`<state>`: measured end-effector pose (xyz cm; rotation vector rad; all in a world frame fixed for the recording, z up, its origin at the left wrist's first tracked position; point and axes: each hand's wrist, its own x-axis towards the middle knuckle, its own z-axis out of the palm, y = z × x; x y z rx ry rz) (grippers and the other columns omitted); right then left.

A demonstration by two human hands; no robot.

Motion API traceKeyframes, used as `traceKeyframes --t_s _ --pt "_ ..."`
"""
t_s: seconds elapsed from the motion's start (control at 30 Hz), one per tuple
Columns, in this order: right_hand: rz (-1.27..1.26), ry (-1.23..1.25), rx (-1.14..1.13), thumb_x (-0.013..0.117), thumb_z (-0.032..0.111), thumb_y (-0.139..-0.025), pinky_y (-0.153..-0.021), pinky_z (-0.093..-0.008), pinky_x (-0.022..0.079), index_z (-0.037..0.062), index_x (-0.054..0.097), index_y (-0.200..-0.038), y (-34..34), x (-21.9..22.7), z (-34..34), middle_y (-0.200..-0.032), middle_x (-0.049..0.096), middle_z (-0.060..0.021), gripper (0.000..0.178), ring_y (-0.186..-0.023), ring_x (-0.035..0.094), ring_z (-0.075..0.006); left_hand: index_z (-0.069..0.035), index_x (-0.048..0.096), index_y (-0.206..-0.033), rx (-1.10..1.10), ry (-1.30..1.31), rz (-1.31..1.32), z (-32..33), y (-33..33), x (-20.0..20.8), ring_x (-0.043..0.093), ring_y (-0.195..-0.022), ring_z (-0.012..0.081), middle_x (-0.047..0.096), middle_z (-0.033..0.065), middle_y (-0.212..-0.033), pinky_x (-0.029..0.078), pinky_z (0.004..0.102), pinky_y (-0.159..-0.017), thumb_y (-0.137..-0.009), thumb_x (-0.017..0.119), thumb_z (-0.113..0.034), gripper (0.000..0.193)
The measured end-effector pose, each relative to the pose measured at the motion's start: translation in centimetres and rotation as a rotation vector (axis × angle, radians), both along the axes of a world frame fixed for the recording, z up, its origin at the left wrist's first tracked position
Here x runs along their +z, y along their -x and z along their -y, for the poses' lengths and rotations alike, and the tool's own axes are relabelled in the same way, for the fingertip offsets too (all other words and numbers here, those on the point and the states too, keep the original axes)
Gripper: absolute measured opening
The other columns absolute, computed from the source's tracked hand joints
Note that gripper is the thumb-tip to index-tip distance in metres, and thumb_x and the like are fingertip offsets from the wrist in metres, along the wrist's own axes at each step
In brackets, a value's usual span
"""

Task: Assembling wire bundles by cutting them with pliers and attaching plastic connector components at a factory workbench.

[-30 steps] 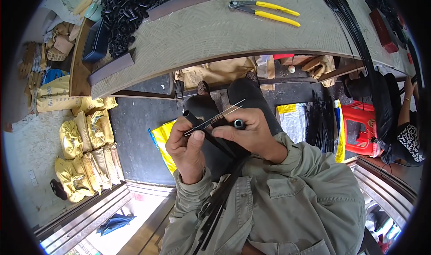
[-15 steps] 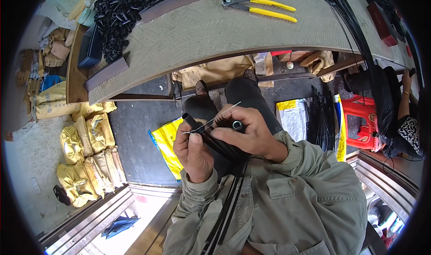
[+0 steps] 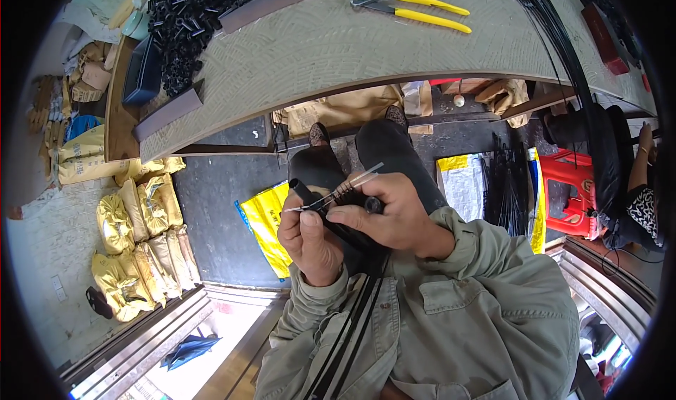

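My two hands meet over my lap, both closed around long thin black strips (image 3: 360, 312) that trail down across my shirt. A short black tube (image 3: 301, 190) sticks up beside the fingertips of my left hand (image 3: 315, 245). In my right hand (image 3: 398, 213), the thumb and fingers pinch toward the left hand. A second dark tube (image 3: 373, 204) shows its end by the right fingers. Between the hands slants a thin pale rod (image 3: 367, 174), with fine dark loops beside it; how these join is too small to tell.
On the worktable (image 3: 317, 69) ahead lie yellow-handled pincers (image 3: 429, 13), a heap of short black pieces (image 3: 186, 27) and a bundle of black strips (image 3: 563, 55). Yellow sacks (image 3: 141, 245) line the left wall. A red stool (image 3: 570, 189) and another person's arm (image 3: 642, 160) are right.
The pale rod has shifted slightly and now shows broader above my right fingers. The tube by my right hand has turned, its open end less visible. Both hands keep their grip.
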<state>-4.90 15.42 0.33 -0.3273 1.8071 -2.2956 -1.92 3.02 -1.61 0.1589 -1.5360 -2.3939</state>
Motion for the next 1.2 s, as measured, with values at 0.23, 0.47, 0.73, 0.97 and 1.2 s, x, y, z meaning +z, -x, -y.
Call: traceKeyframes --t_s 0.23,0.47,0.73,0.97,1.2 --pt "0.137 0.14 0.075 0.068 0.004 -0.072 -0.06 -0.0212 0.04 0.001 0.06 -0.083 0.9 -1.2 0.2 -0.071 0.056 0.0005 0.014 -0.068 0.05 -0.0063 0.005 0.052 -0.104 -0.011 0.122 -0.102 0.7 0.7 -2.9 0.056 -0.084 0.0152 0.058 0.0103 -0.095 0.045 0.0276 -0.077 -0.089 0.052 -0.019 0.028" --pt "-0.032 0.053 -0.415 0.047 0.013 -0.087 -0.056 -0.0204 0.035 0.0036 0.05 -0.075 4.4 -0.7 -4.1 -0.073 0.047 -0.0026 0.016 -0.062 0.04 -0.0064 0.006 0.055 -0.11 -0.138 -0.265 0.021 -1.3 1.6 -0.7 0.057 -0.092 0.0177 0.059 0.0148 -0.104 0.042 0.0279 -0.086 -0.08 0.059 -0.004 0.033" --pt "-0.301 -0.285 0.306 0.049 0.024 -0.089 -0.054 -0.0174 0.036 0.004 0.053 -0.082 9.3 7.3 -1.8 -0.075 0.052 -0.0039 0.021 -0.062 0.046 -0.0059 0.004 0.059 -0.103 -0.339 -0.614 0.206 -0.9 1.5 1.2 0.06 -0.081 0.011 0.063 0.0093 -0.096 0.047 0.0216 -0.077 -0.08 0.058 0.002 0.023" --pt "0.1 -0.346 0.58 0.064 0.014 -0.079 -0.066 -0.0173 0.041 0.0033 0.051 -0.102 9.5 7.2 -1.8 -0.089 0.058 -0.0043 0.028 -0.078 0.052 -0.0054 0.003 0.06 -0.1 -0.331 -0.644 0.191 -0.8 1.1 0.1 0.059 -0.081 0.0089 0.063 0.0067 -0.094 0.048 0.0203 -0.074 -0.08 0.06 0.0 0.02" --pt "-0.027 -0.301 0.506 0.066 0.004 -0.075 -0.069 -0.0186 0.042 0.004 0.048 -0.111 9.0 6.8 -2.0 -0.088 0.058 -0.0038 0.04 -0.08 0.053 -0.0068 0.001 0.057 -0.103 -0.32 -0.615 0.22 -1.0 1.1 0.9 0.06 -0.082 0.0118 0.063 0.0073 -0.094 0.049 0.0247 -0.076 -0.081 0.057 0.0 0.022"
